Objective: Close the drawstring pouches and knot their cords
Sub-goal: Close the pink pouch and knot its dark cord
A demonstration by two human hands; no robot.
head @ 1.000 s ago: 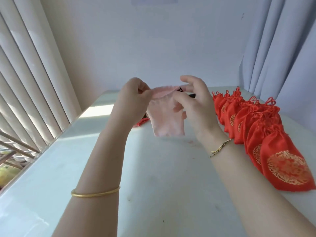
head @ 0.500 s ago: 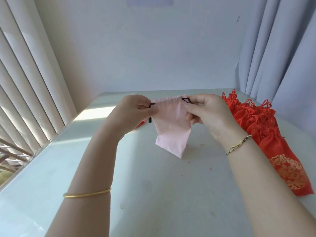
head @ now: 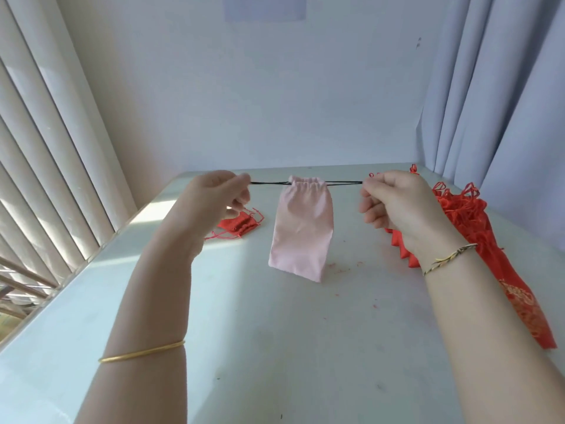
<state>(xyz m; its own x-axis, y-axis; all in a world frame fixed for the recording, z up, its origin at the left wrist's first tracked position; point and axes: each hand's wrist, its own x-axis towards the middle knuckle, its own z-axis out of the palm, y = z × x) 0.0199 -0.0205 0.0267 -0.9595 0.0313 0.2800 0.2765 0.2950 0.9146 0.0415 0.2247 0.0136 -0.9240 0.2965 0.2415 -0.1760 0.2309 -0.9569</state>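
Note:
A pale pink drawstring pouch point(head: 301, 231) hangs in the air above the white table point(head: 275, 347), its mouth gathered tight. Black cords point(head: 344, 182) run out straight from both sides of the mouth. My left hand point(head: 218, 194) pinches the left cord ends. My right hand point(head: 394, 203) pinches the right cord ends. The two hands are held wide apart at the same height, and the cords are taut between them.
A row of red pouches with gold prints point(head: 477, 240) lies along the table's right side, partly behind my right arm. One small red pouch point(head: 240, 224) lies behind my left hand. Blinds stand at the left, curtains at the right, a wall at the back.
My hands have moved apart, drawing the black cords out sideways. The pink pouch's mouth, wide before, is now gathered shut.

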